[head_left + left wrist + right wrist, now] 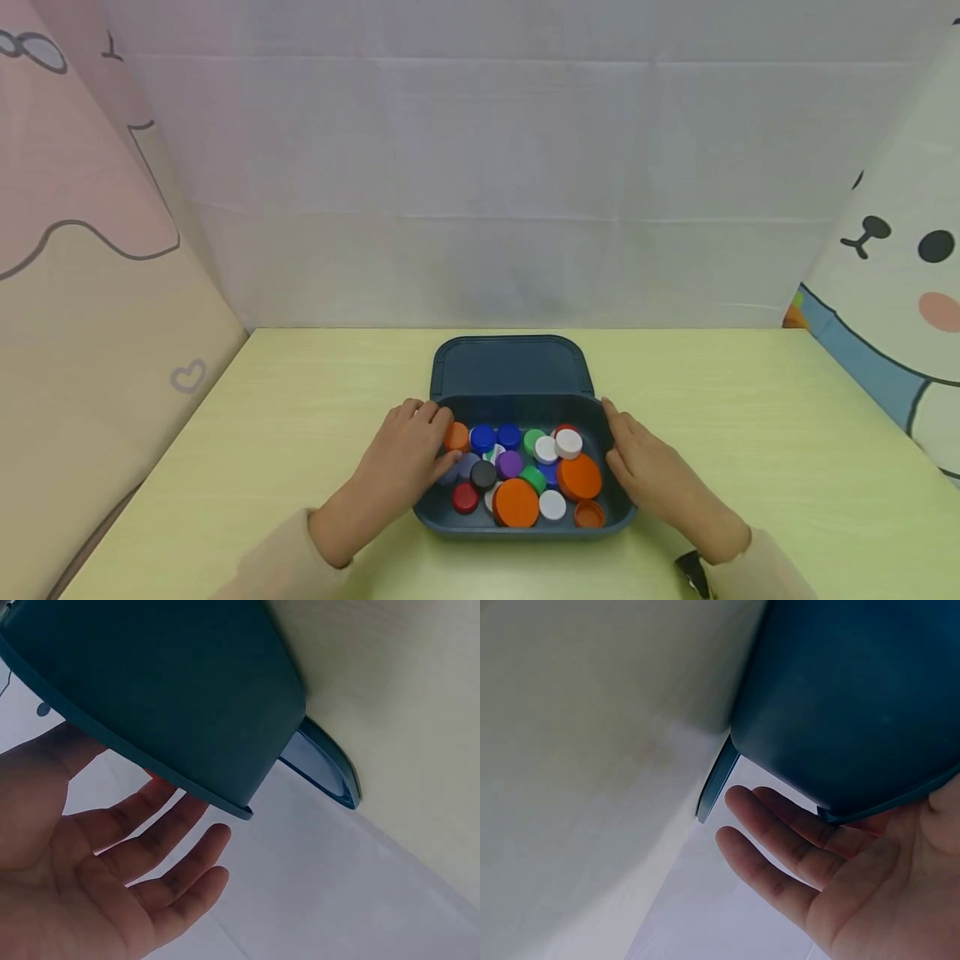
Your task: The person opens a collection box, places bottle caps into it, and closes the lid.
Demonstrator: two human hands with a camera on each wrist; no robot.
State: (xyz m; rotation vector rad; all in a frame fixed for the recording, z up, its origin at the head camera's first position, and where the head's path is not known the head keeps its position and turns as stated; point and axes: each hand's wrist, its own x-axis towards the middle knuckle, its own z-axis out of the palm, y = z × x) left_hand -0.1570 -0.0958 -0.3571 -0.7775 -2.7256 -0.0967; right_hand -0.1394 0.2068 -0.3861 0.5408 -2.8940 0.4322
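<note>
A dark blue box (525, 533) stands uncovered on the table, holding a jumble of bottle caps (517, 503) in orange, blue, white, green, purple, red and black. My left hand (405, 446) rests over the box's left rim, its thumb reaching inside above the caps. In the left wrist view, the fingers (184, 874) of that hand are loosely bent, some hidden behind the rim. Along the right rim lies my right hand (656, 467), fingers stretched forward and thumb near the inner edge. Its fingers (769, 874) look relaxed in the right wrist view.
Behind the box, a matching dark blue lid (512, 367) lies on the pale yellow table (322, 375). A white cloth (525, 167) hangs at the table's back edge. Printed cloths (82, 333) flank both sides. A small black item (692, 573) shows by the right sleeve.
</note>
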